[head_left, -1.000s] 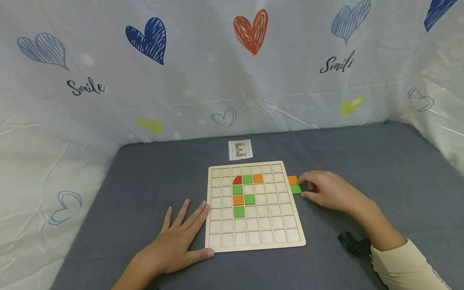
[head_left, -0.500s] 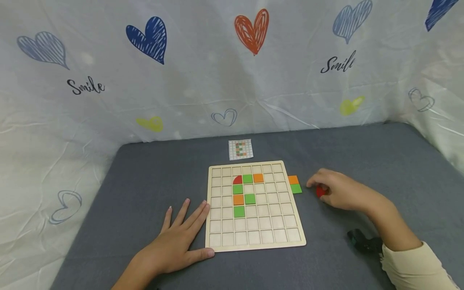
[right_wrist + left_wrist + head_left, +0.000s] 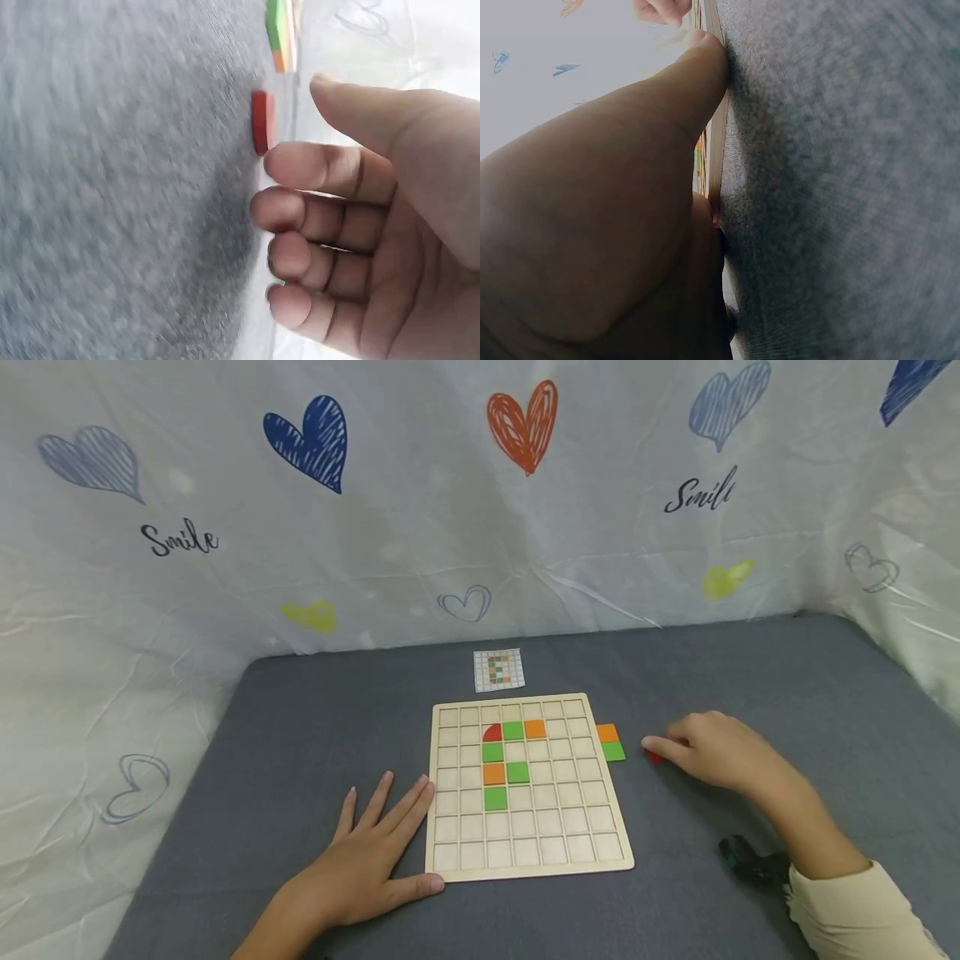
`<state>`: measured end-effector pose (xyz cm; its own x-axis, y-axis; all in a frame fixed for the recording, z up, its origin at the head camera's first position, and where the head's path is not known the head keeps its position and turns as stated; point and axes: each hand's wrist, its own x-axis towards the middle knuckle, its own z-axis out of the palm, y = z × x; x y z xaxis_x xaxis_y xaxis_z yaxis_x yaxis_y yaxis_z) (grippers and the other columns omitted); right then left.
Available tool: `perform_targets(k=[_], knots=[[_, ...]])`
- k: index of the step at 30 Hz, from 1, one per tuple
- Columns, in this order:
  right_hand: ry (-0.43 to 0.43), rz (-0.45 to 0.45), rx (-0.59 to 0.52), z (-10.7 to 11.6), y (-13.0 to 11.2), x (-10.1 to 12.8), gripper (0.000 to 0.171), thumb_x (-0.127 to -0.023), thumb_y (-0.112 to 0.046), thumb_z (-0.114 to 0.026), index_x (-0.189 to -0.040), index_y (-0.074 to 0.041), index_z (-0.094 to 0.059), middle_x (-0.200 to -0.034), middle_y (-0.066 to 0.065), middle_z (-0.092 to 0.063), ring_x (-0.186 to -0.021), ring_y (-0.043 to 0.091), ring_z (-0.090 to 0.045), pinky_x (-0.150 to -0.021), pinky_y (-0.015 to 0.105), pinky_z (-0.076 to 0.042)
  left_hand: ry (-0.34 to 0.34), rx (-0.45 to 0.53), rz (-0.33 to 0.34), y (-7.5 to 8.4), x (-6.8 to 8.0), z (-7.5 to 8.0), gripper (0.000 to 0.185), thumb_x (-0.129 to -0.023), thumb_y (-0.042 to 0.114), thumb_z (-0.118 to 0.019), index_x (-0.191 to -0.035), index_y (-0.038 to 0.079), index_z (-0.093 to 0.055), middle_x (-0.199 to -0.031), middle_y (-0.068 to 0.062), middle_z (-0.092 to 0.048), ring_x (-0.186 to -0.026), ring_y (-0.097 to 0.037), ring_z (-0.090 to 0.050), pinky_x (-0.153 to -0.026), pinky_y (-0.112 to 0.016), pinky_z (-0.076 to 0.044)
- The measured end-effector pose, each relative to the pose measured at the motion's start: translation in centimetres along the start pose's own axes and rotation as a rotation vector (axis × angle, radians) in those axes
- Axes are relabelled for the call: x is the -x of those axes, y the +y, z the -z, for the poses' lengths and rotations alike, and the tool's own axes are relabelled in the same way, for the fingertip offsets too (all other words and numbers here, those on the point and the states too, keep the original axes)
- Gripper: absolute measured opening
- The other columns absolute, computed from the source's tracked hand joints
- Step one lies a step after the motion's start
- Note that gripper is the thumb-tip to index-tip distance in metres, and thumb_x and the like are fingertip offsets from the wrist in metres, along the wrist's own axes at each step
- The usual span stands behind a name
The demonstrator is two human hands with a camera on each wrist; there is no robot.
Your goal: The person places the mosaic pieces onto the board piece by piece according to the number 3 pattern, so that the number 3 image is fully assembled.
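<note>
I see left grip (image 3: pixel 358 864) flat, fingers straight against grid board (image 3: pixel 529 864) | right grip (image 3: pixel 716 750) loosely curled, holding nothing, red piece (image 3: pixel 655 758) at its 9 o'clock

One wooden grid board (image 3: pixel 528 860) lies on the bench (image 3: pixel 300 735), seven squares across and seven down. Seven coloured tiles sit in its cells: three green squares (image 3: pixel 512 730), two orange squares (image 3: pixel 534 727), one more green beside the lower orange, and one red quarter-round tile (image 3: pixel 492 733). So the board holds four green, two orange and one red. Three loose tiles lie off the board to its right: one orange (image 3: pixel 607 732), one green (image 3: pixel 612 751), one red (image 3: pixel 655 757). One small pattern card (image 3: pixel 498 669) lies behind the board. Two hands show: one left hand (image 3: pixel 367 860), one right hand (image 3: pixel 720 752). One small black object (image 3: pixel 750 864) lies near the right forearm.
</note>
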<state>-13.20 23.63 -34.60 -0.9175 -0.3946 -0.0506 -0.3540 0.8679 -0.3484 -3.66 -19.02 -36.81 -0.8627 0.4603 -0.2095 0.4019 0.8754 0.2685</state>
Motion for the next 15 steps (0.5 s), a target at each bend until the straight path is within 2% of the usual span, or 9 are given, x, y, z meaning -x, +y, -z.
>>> perform_targets(k=[3,5,7,9,12,15], knots=[[0.007,0.080,-0.035,0.12,0.39,0.01,0.005,-0.083,-0.018,-0.065,-0.083,-0.013,-0.065,-0.065,-0.011,-0.048,-0.058,0.006,-0.043,-0.054,0.027,-0.039,-0.001,0.003,-0.003,-0.04,-0.06,-0.02,0.091,-0.077,0.074,-0.039,-0.146,0.030,0.001,-0.149,0.014,0.002,-0.134,-0.025,0.011,-0.099,-0.060,0.005],[-0.001,0.135,-0.054,0.14,0.54,-0.05,0.023,-0.078,-0.005,-0.067,-0.101,-0.011,-0.066,-0.079,-0.009,-0.055,-0.069,0.008,-0.048,-0.061,0.029,-0.042,-0.001,0.001,-0.001,-0.07,-0.08,-0.05,0.091,-0.077,0.074,-0.039,-0.146,0.030,0.001,-0.149,0.015,0.002,-0.134,-0.024,0.012,-0.099,-0.059,0.005],[-0.020,0.160,-0.076,0.11,0.59,-0.14,0.027,-0.076,0.000,-0.067,-0.101,-0.010,-0.067,-0.083,-0.008,-0.057,-0.071,0.009,-0.050,-0.062,0.029,-0.044,0.001,-0.002,-0.002,-0.08,-0.09,-0.08,0.091,-0.077,0.074,-0.039,-0.146,0.030,0.001,-0.149,0.014,0.002,-0.134,-0.024,0.011,-0.099,-0.059,0.005],[-0.015,0.172,-0.066,0.03,0.54,-0.26,0.023,-0.075,0.000,-0.067,-0.094,-0.012,-0.068,-0.081,-0.009,-0.057,-0.070,0.008,-0.050,-0.061,0.029,-0.043,-0.001,-0.003,0.000,-0.09,-0.11,-0.15,0.091,-0.076,0.074,-0.039,-0.145,0.030,0.002,-0.149,0.014,0.002,-0.134,-0.024,0.012,-0.099,-0.059,0.005],[-0.013,0.169,-0.041,-0.06,0.50,-0.39,0.013,-0.075,-0.008,-0.071,-0.082,-0.018,-0.066,-0.074,-0.011,-0.055,-0.065,0.006,-0.048,-0.058,0.027,-0.042,-0.018,-0.004,0.014,-0.08,-0.15,-0.23,0.091,-0.076,0.075,-0.038,-0.145,0.032,0.003,-0.149,0.017,0.004,-0.134,-0.023,0.013,-0.099,-0.059,0.006],[-0.047,0.153,-0.044,-0.02,0.48,-0.31,0.015,-0.073,-0.017,-0.075,-0.081,-0.019,-0.063,-0.071,-0.011,-0.052,-0.063,0.007,-0.045,-0.056,0.026,-0.039,-0.032,-0.003,0.025,-0.10,-0.19,-0.32,0.091,-0.075,0.076,-0.038,-0.145,0.033,0.003,-0.148,0.018,0.005,-0.134,-0.022,0.015,-0.099,-0.059,0.006]])
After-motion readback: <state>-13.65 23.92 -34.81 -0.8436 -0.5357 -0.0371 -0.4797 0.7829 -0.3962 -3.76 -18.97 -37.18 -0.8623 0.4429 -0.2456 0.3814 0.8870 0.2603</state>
